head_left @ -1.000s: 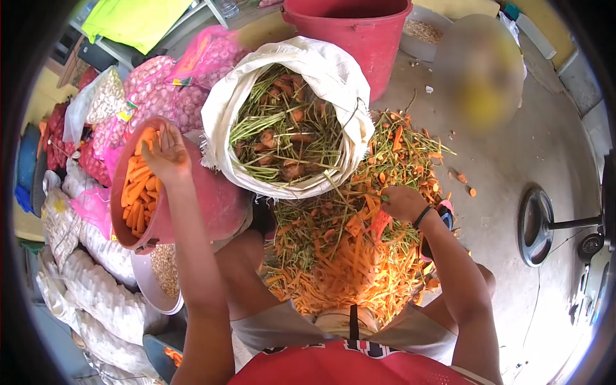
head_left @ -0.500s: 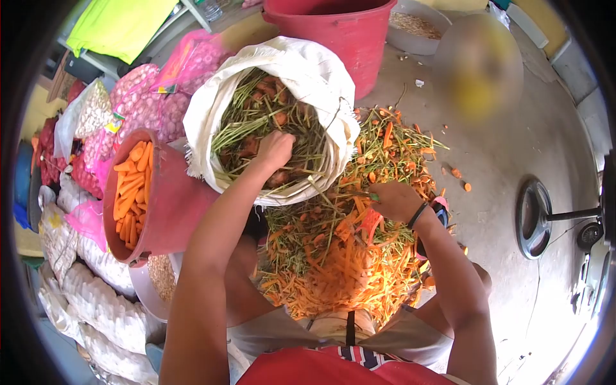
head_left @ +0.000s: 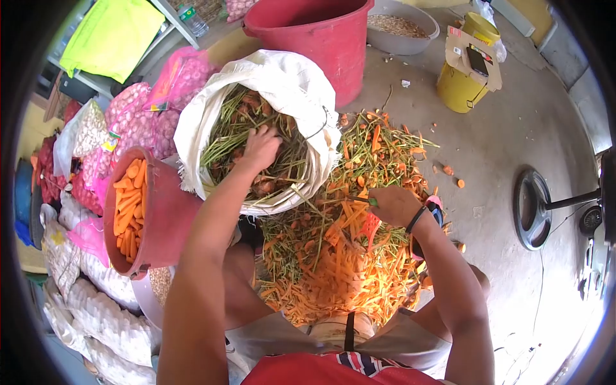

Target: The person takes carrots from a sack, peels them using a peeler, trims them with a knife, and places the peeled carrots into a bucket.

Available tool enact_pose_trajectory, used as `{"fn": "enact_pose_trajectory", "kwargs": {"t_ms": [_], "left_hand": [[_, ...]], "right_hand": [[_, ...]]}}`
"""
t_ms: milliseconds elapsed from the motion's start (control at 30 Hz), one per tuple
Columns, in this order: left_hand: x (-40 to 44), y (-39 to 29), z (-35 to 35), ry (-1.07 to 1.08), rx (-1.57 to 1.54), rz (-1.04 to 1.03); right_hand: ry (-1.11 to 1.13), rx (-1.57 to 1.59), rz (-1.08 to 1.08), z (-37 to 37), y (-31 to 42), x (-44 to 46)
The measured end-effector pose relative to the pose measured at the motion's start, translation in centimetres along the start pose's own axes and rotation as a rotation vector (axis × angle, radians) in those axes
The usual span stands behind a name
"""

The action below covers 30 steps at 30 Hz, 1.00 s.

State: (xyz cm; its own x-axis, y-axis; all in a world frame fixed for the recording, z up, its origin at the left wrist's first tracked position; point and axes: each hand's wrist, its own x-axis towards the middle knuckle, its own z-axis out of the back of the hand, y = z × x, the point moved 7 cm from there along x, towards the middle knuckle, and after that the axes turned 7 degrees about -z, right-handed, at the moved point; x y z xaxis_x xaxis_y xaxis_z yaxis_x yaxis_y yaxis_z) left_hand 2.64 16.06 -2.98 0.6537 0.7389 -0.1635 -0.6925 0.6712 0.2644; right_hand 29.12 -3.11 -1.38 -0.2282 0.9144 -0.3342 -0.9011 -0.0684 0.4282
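My left hand (head_left: pixel 262 149) reaches into the open white sack (head_left: pixel 292 72), its fingers apart over carrots (head_left: pixel 264 186) with their green stems (head_left: pixel 221 149). Part of the fingertips is lost among the stems. My right hand (head_left: pixel 396 208), a dark band at its wrist, is closed round a small knife (head_left: pixel 373 201) with a green handle; its thin blade points left. Beneath this hand spreads a heap of orange carrot peelings (head_left: pixel 340 276), cut carrot ends and stems. A red bucket (head_left: pixel 176 215) lies tilted to the left, with peeled carrots (head_left: pixel 130 208) inside.
A large red tub (head_left: pixel 308 38) stands behind the sack, a grey basin (head_left: pixel 401 29) beyond it. At the back right is a yellow bucket (head_left: pixel 455 90) with cardboard and a phone on top. Pink net bags (head_left: pixel 138 119) and white sacks (head_left: pixel 99 308) line the left side.
My left hand has shifted slightly within the sack, and its fingers have spread from a more closed shape. My right hand still holds the knife in about the same place. The view has turned slightly.
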Motion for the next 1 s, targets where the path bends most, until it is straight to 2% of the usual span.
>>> {"fn": "enact_pose_trajectory", "kwargs": {"t_ms": [267, 400, 433, 533, 567, 667, 767, 833, 900, 933, 1000], "left_hand": [[-2.9, 1.3, 2.6, -0.032, -0.072, -0.091], [-4.2, 2.3, 3.1, -0.289, -0.085, -0.081], [-4.6, 1.5, 4.7, -0.276, -0.065, -0.088], [-5.0, 2.7, 8.8, -0.445, -0.401, 0.055], [-5.4, 3.2, 10.6, -0.427, -0.603, 0.16], [-5.6, 6.0, 13.1, -0.66, -0.98, 0.02], [-6.5, 7.1, 18.1, -0.739, -1.332, 0.042], [-7.7, 6.2, 23.8, -0.829, -1.441, 0.097], [-8.3, 5.3, 26.5, -0.915, -1.633, 0.033], [-8.3, 4.6, 27.2, -0.953, -1.735, -0.006], [-7.6, 1.3, 25.4, -0.946, -1.881, 0.07]], "right_hand": [[0.005, 0.005, -0.024, 1.8, 0.8, -0.1], [-0.02, 0.02, -0.011, 2.3, 1.4, -0.2], [-0.019, 0.015, -0.009, 2.5, 1.7, 0.0], [-0.052, 0.006, 0.026, 1.9, 1.9, 0.4], [-0.049, 0.012, 0.035, 1.8, 2.1, 0.5], [-0.083, 0.042, 0.06, 2.5, 3.1, 0.1], [-0.07, 0.029, 0.026, 2.6, 3.5, -0.2], [-0.084, 0.071, 0.047, 2.4, 3.7, -0.5], [-0.138, 0.155, 0.092, 2.8, 4.7, -1.0], [-0.165, 0.196, 0.108, 3.2, 5.2, -1.4], [-0.304, 0.381, 0.104, 4.4, 5.9, -2.2]]}}
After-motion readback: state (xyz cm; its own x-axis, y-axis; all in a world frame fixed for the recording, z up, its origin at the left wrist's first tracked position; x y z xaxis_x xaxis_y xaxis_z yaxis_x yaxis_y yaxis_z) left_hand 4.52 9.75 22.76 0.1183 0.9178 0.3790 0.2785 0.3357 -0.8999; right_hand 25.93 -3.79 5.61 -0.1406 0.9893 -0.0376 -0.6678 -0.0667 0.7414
